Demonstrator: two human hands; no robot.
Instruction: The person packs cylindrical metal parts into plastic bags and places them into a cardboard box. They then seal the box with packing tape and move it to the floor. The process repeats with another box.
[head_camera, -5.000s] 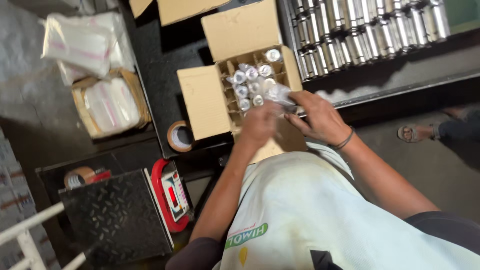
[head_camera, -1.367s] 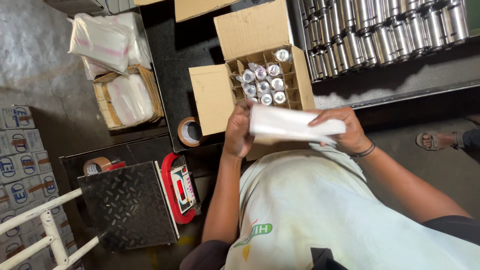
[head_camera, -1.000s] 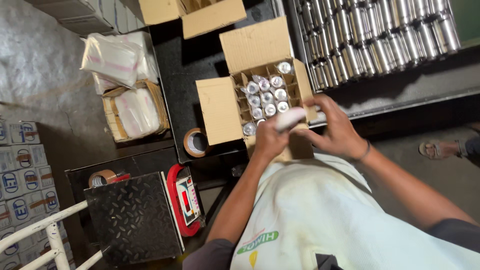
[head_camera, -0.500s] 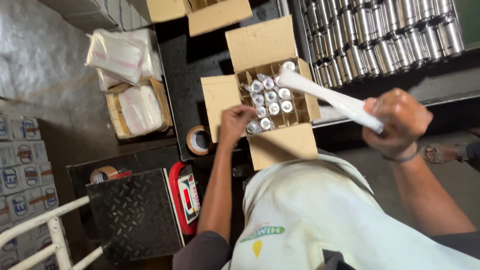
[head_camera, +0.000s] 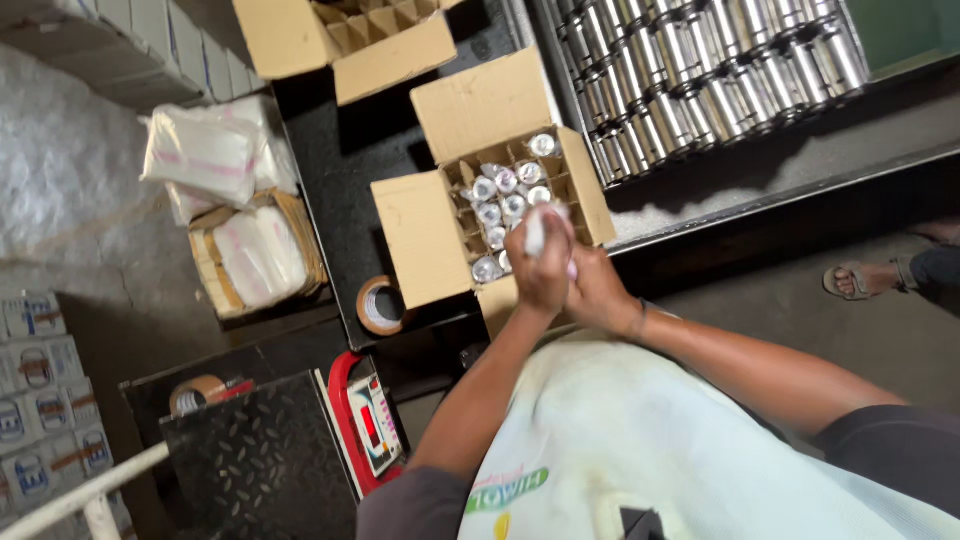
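An open cardboard box (head_camera: 430, 240) with a divider grid holds several wrapped silver cans (head_camera: 500, 200). My left hand (head_camera: 540, 268) and my right hand (head_camera: 602, 296) are pressed together just over the box's near edge. Both grip a white rolled wrapper (head_camera: 536, 228) that sticks up from between them, above the cans. What the wrapper holds is hidden by my fingers.
Rows of bare silver cans (head_camera: 700, 70) lie on a shelf at the back right. A second open box (head_camera: 370, 40) sits behind. A tape roll (head_camera: 380, 305) lies left of the box, near bags of white wrappers (head_camera: 250, 255), a red scale (head_camera: 365, 425) and someone's sandalled foot (head_camera: 860, 280).
Half a second ago my right hand held the long white wrapper out to the right while my left hand was in the box. Now both hands have met over the box's near edge.
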